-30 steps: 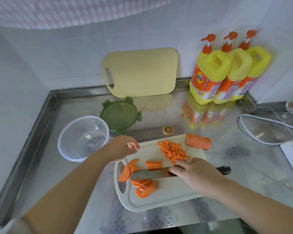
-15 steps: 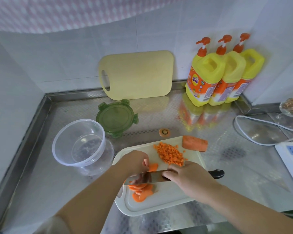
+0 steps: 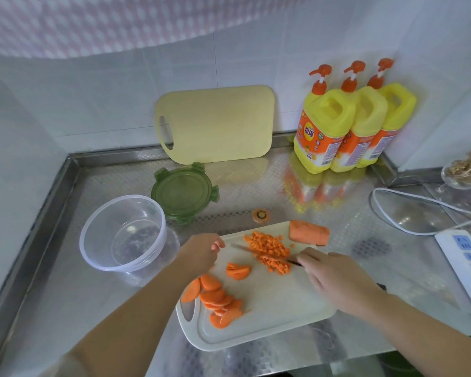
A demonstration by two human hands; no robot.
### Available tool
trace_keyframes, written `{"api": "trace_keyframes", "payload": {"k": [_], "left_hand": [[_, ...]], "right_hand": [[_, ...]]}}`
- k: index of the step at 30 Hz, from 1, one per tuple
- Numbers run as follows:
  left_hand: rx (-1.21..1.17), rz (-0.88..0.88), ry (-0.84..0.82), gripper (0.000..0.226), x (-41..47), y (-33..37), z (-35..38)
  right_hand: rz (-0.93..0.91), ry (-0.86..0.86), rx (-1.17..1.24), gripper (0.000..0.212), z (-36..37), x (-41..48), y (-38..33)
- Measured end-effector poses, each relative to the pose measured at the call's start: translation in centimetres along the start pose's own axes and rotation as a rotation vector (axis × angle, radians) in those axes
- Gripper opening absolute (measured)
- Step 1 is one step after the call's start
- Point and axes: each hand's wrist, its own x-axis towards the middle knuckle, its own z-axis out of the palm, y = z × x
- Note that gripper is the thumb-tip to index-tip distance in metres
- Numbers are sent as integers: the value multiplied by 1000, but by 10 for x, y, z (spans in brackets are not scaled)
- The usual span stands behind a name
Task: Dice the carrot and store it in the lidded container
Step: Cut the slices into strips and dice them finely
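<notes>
A white cutting board (image 3: 278, 317) lies on the steel counter. On it are a pile of diced carrot (image 3: 269, 250), an uncut carrot chunk (image 3: 309, 232), a small stack of slices (image 3: 238, 270) and several half-round slices (image 3: 218, 300) near the board's handle hole. My right hand (image 3: 337, 281) grips a knife (image 3: 256, 251) whose blade lies across the diced pile. My left hand (image 3: 201, 254) hovers at the board's left edge with fingers loosely curled, holding nothing. A clear container (image 3: 123, 232) stands left of the board, its green lid (image 3: 185, 192) behind it.
A yellow cutting board (image 3: 215, 123) leans on the tiled wall. Three yellow pump bottles (image 3: 348, 123) stand at the back right. A carrot end (image 3: 261, 214) lies on the counter. A white power strip (image 3: 465, 262) with cable sits right, a glass dish (image 3: 465, 170) beyond it.
My right hand swung the knife off the slices and up onto the diced pile. My left hand let go of the slices and lifted to the board's left edge.
</notes>
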Motion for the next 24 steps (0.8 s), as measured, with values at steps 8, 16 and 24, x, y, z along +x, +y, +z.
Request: {"api": "trace_keyframes", "payload": {"k": [8, 16, 24], "left_hand": [[507, 209, -102, 53, -15, 18, 29], [568, 140, -7, 42, -15, 28, 43], [451, 40, 54, 39, -19, 27, 50]], "right_hand": [[214, -101, 411, 36, -2, 15, -30], [305, -137, 439, 38, 21, 19, -55], [361, -98, 432, 10, 31, 23, -63]]}}
